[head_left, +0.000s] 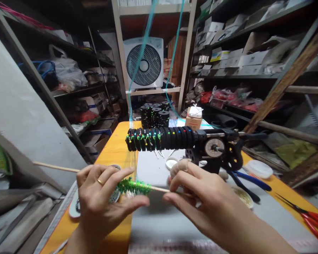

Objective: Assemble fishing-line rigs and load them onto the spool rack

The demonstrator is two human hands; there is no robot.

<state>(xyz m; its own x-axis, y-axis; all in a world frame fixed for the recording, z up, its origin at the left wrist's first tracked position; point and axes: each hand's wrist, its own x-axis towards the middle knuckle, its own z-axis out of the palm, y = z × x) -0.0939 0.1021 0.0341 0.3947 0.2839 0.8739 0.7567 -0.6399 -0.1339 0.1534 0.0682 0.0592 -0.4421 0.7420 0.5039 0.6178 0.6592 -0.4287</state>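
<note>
A thin wooden stick (55,167) runs across in front of me, and a cluster of small bright green pieces (137,186) is threaded around its middle. My left hand (100,190), wearing a ring, is closed around the stick left of the green pieces, its index finger and thumb stretched out beside them. Thumb and fingers of my right hand (201,190) pinch the stick's right part; one finger has a tan wrap (180,167). Just beyond, a row of black spools (175,137) with coloured pins and green ties sits on the shaft of a geared device (214,146).
Red-handled pliers (311,215), blue-handled pliers (250,180) and small dishes (259,168) lie at right. More black spools (155,114) stand behind the device. Teal strands (175,53) hang down. A box fan (143,63) and loaded shelves (243,76) surround the yellow table (108,148).
</note>
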